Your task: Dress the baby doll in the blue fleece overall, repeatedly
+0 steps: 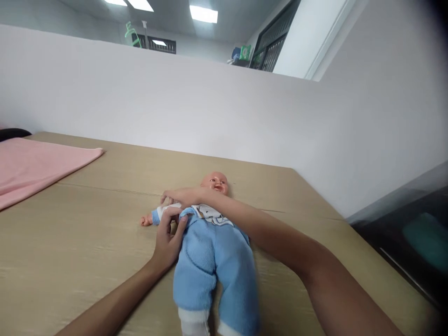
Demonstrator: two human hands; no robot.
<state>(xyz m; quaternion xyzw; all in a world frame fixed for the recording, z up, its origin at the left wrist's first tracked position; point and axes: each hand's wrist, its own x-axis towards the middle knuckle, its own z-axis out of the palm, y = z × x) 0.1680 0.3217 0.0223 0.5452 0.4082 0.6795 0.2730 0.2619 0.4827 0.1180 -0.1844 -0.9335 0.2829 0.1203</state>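
Observation:
A baby doll (217,183) lies on its back, head away from me, in a white printed shirt (213,213) with blue cuffs and light blue trousers (201,249). At the left side of the waist, my left hand (170,235) pinches the trousers' waistband between thumb and fingers. My right hand (184,197) reaches across the doll's chest, its fingers bent down over the shirt near the doll's outstretched arm (150,218). That hand's fingertips are partly hidden. My right forearm covers the doll's neck and far shoulder.
The doll rests on a wide tan table (105,261). A pink cloth (45,163) lies at the far left. Behind the table stands a white partition (157,102). A dark object (406,233) is at the right beyond the table edge.

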